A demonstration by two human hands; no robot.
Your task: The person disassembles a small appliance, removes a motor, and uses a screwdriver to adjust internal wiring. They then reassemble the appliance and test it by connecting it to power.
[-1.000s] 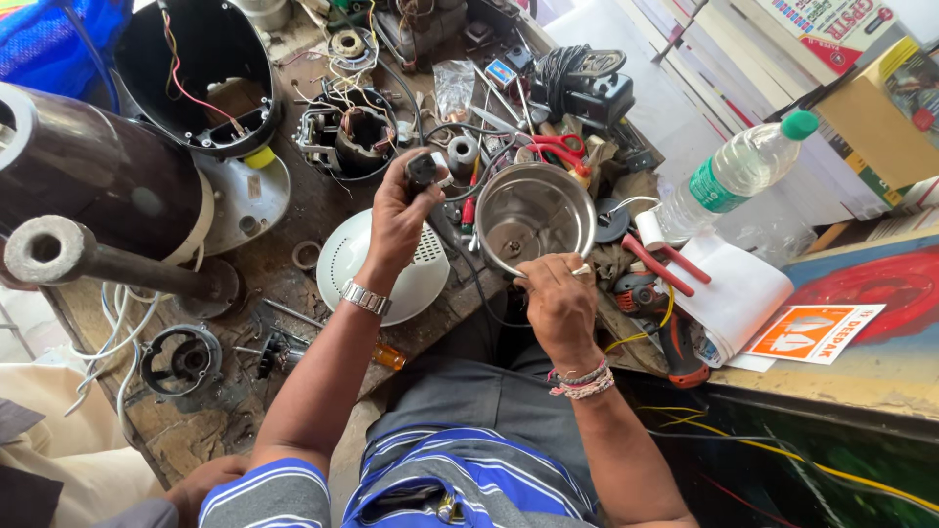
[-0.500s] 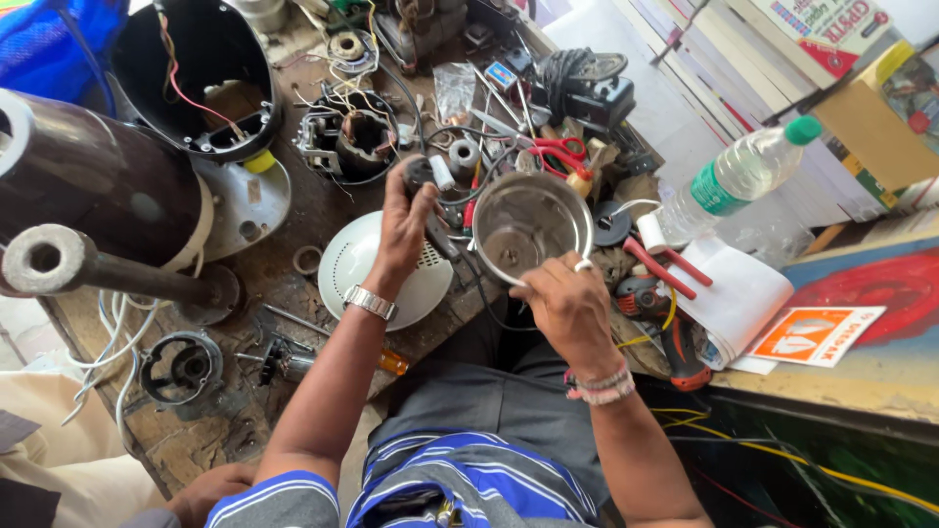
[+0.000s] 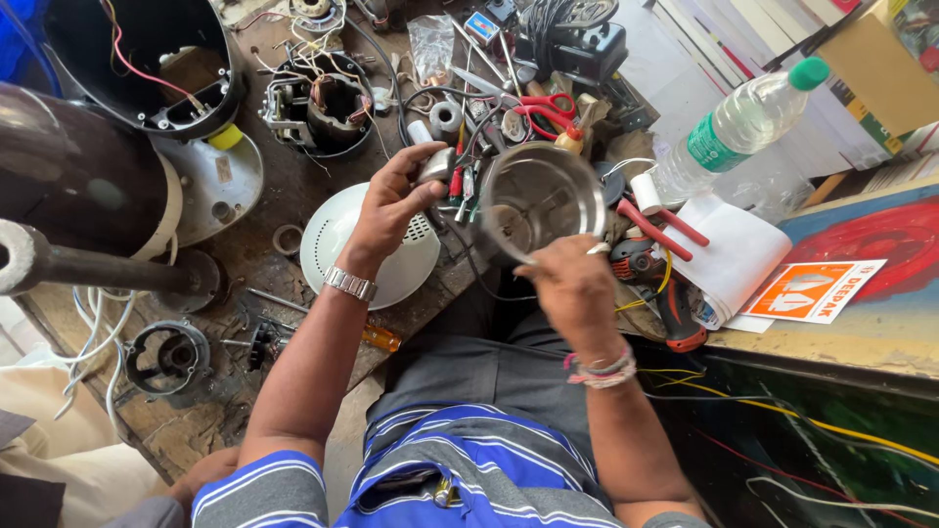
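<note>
My right hand (image 3: 575,286) grips the near rim of a round shiny steel jar (image 3: 541,198), held above the cluttered workbench with its open mouth facing me. My left hand (image 3: 391,200), with a metal watch on the wrist, closes its fingers on a small grey metal part (image 3: 436,164) just left of the jar. Beneath the left hand lies a white round plastic cover (image 3: 337,249). Red-handled scissors (image 3: 544,106) lie beyond the jar among loose wires.
A dark motor body with a shaft (image 3: 68,210) fills the left. An open black housing (image 3: 147,59) and a wound motor stator (image 3: 328,103) sit at the back. A water bottle (image 3: 738,122), white paper (image 3: 738,259), an orange card (image 3: 812,291) and red pliers (image 3: 660,225) lie right.
Both hands have drawn nearer to me with the steel jar and the small part. The jar now faces me more squarely.
</note>
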